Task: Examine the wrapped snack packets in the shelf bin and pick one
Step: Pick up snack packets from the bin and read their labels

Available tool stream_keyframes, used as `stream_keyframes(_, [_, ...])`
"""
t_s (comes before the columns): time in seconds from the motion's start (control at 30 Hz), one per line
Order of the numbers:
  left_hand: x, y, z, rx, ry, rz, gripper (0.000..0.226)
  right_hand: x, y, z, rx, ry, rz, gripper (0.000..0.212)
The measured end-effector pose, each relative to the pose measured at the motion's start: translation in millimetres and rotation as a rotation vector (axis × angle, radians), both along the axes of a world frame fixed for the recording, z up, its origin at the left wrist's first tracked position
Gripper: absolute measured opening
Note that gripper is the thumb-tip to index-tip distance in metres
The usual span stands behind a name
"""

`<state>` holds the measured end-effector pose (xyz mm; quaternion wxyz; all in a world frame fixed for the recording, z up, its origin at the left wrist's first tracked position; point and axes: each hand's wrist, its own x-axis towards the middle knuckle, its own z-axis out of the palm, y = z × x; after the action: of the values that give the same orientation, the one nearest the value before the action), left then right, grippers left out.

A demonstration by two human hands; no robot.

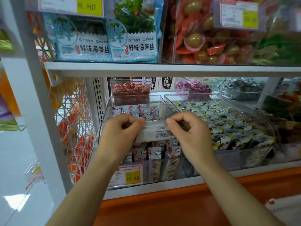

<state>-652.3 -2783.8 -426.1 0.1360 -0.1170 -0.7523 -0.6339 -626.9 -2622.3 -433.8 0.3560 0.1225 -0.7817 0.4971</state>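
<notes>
A white wrapped snack packet (155, 130) with small printed text on its back is held flat over the clear shelf bin (104, 116). My left hand (122, 128) pinches its left end and my right hand (189, 128) pinches its right end, fingers curled. Below and behind the packet, the bin holds several small packets (154, 152) printed with white clouds and red balloons. Part of the held packet is hidden by my fingers.
A second clear bin (244, 101) at the right holds black and white packets with yellow corners. A small clear box of red sweets (130, 90) stands behind. A yellow price tag (132, 177) reads 15.80. Seaweed bags (130, 38) stand on the upper shelf.
</notes>
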Motion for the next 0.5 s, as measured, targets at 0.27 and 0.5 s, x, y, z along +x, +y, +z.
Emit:
stream_keyframes(0.27, [-5.3,2.1,0.8,0.147,-0.063,0.043,0.027,-1.7,5.1,2.1,0.060,-0.192,0.166,0.039])
stream_keyframes(0.5, [-17.0,4.0,-3.5,-0.161,0.093,0.093,0.027,-12.9,25.8,7.8,-0.395,-0.010,-0.141,0.014])
